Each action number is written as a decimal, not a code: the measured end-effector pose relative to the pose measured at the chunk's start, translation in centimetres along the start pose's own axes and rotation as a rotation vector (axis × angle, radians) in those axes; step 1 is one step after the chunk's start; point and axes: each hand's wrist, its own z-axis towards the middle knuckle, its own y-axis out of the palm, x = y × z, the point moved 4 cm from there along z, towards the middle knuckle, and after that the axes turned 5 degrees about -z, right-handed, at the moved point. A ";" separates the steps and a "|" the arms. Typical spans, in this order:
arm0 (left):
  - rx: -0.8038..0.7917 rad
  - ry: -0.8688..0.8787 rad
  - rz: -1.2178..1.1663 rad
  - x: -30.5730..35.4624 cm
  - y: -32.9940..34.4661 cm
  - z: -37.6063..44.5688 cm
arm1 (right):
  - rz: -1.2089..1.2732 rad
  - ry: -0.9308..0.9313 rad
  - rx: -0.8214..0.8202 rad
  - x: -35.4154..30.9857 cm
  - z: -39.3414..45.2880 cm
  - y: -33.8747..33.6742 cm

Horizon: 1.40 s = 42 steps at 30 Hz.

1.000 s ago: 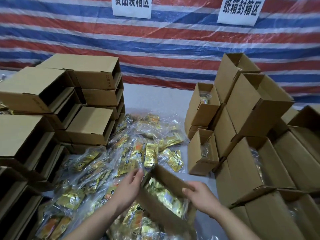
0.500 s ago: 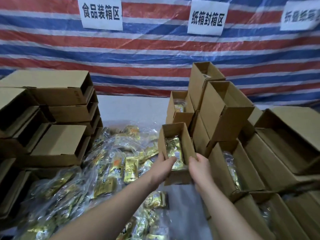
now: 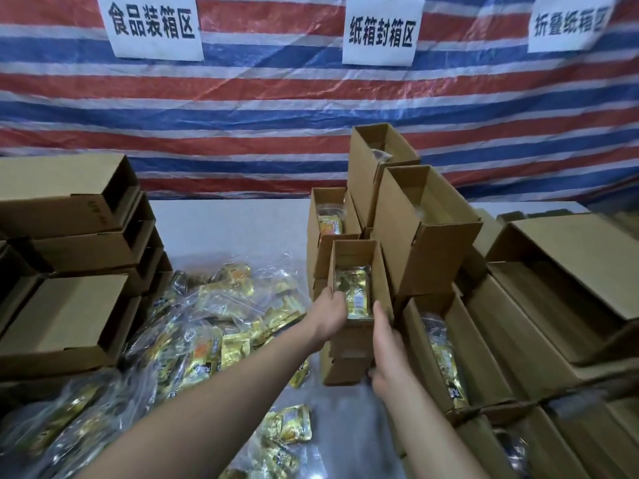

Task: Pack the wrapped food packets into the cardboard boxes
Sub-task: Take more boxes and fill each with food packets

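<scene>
Through the head camera, I had both hands on one small cardboard box [image 3: 358, 267], which stood open-topped among the stack of filled boxes [image 3: 449, 340] right of centre. My left hand [image 3: 330, 314] gripped its left wall, fingers curled round the edge. My right hand [image 3: 389, 344] lay along its right side with the fingers fairly straight against the cardboard; the thumb was hidden, so I could not tell whether it wrapped the box. Inside the box a gold packet [image 3: 354, 295] showed, lying flat under the open top.

The box sat on another small carton [image 3: 342, 369], just beside a taller open box [image 3: 423, 229] on its right. Behind it, farther off, one more open box [image 3: 328, 216] held an orange and gold packet.

To the left, on the grey table [image 3: 228, 229], lay a loose heap of wrapped packets [image 3: 207, 326] in clear plastic, running from mid-table down to the near edge. One separate gold packet [image 3: 288, 423] lay near, between my forearms. Far left, flat empty boxes [image 3: 65, 319] were stacked on their sides with their openings facing right.

A red, white and blue striped tarp [image 3: 276, 108] hung across the far side, bearing three white signs [image 3: 154, 25] with black characters.
</scene>
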 end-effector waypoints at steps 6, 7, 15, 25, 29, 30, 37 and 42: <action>-0.006 -0.036 -0.013 0.7 0.8 1.6 | 0.085 -0.016 -0.010 -0.6 1.8 0.5; -0.008 -0.040 -0.025 0.9 0.8 1.8 | 0.083 -0.021 -0.006 -0.6 2.0 0.5; -0.038 -0.086 -0.024 1.4 1.2 2.7 | 0.085 -0.026 0.039 -0.6 3.1 0.4; -0.050 -0.104 -0.034 0.9 1.6 2.4 | 0.073 -0.033 0.081 -0.1 3.1 0.0; -0.065 -0.132 -0.061 0.4 1.3 2.2 | 0.043 -0.061 0.083 -0.1 2.6 -0.1; -0.062 -0.130 -0.072 0.4 1.2 2.1 | 0.022 -0.067 0.088 0.1 2.5 -0.2; -0.050 -0.094 -0.102 0.0 -0.3 1.0 | -0.005 -0.061 0.044 1.6 1.0 -0.2; -0.006 -0.025 -0.058 -1.4 -3.2 -1.0 | -0.062 -0.043 -0.061 3.2 -1.5 2.2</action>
